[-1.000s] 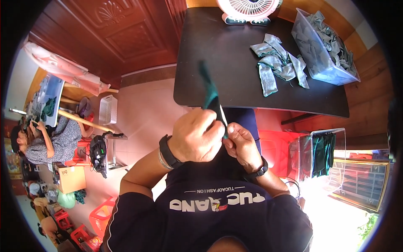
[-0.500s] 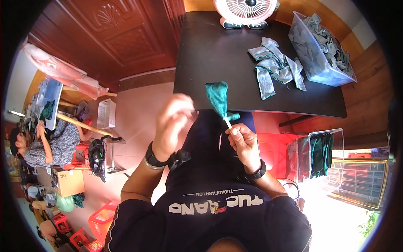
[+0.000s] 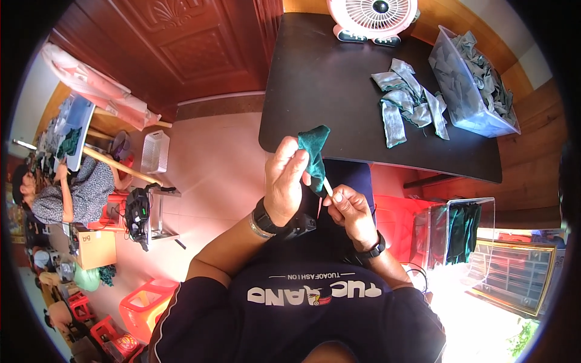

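Dark green cloth (image 3: 315,151) stands up in front of the person's chest, just short of the near edge of the black table (image 3: 327,78). The left hand (image 3: 287,181) is closed on it, fingers wrapped round the cloth's lower part from nine o'clock. A thin pale stick (image 3: 327,186) comes out below the cloth toward five o'clock, and the right hand (image 3: 350,212) pinches its lower end between thumb and fingertips. The two hands sit close together, the right one at about four o'clock from the left.

On the table, at one o'clock from the hands, lies a loose heap of grey cloth pieces (image 3: 408,100). Just beside it at three o'clock stands a clear bin (image 3: 469,78) filled with more grey pieces. A pink fan (image 3: 372,18) stands at the table's far edge. At three o'clock from the right hand, a clear box (image 3: 457,233) holds dark green pieces.
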Available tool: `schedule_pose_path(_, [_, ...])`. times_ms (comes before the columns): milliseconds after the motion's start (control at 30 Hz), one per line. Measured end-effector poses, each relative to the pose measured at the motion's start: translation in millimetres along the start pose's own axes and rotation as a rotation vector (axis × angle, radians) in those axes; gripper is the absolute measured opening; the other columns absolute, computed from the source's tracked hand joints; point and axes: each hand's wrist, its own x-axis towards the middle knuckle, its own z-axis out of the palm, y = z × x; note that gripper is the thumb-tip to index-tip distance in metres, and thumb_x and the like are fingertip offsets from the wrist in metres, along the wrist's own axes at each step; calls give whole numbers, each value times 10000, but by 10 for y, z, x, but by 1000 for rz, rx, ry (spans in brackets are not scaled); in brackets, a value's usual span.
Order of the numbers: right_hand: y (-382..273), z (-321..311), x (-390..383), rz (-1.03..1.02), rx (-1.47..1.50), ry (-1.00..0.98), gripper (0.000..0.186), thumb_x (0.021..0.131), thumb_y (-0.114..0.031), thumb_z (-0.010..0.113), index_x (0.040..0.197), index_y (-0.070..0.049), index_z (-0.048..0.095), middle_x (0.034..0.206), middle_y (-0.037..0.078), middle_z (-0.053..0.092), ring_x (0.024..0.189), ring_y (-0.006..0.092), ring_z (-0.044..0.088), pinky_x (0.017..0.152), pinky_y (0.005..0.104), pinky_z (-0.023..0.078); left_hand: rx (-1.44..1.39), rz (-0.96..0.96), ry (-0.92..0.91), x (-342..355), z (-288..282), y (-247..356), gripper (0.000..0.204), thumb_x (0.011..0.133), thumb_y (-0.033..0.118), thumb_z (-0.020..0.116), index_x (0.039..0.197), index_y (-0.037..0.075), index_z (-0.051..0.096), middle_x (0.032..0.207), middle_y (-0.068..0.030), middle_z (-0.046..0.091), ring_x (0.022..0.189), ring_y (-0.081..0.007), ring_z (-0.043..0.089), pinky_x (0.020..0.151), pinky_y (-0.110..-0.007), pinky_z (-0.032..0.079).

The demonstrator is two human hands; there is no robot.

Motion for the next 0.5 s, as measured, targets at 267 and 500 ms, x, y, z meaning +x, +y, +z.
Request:
schedule_pose_path(267, [33, 46, 5, -26, 3, -7, 293, 968, -301, 482, 872, -44, 584, 559, -57, 368, 507, 41, 304, 460, 202, 227, 1, 1, -12, -55, -10, -16, 280, 943, 229, 448, 1030, -26, 526, 694, -10, 499, 521, -59, 468, 485, -176, 390])
schedule_pose_path(500, [2, 97, -7, -32, -69, 112, 293, 972, -308, 474, 871, -50, 569, 558, -54, 389, 492, 35, 308, 450, 193, 232, -280, 67, 44, 132, -62, -26, 209, 924, 186, 448, 967, -8, 512, 802, -67, 578, 663, -131, 594, 592, -261, 513])
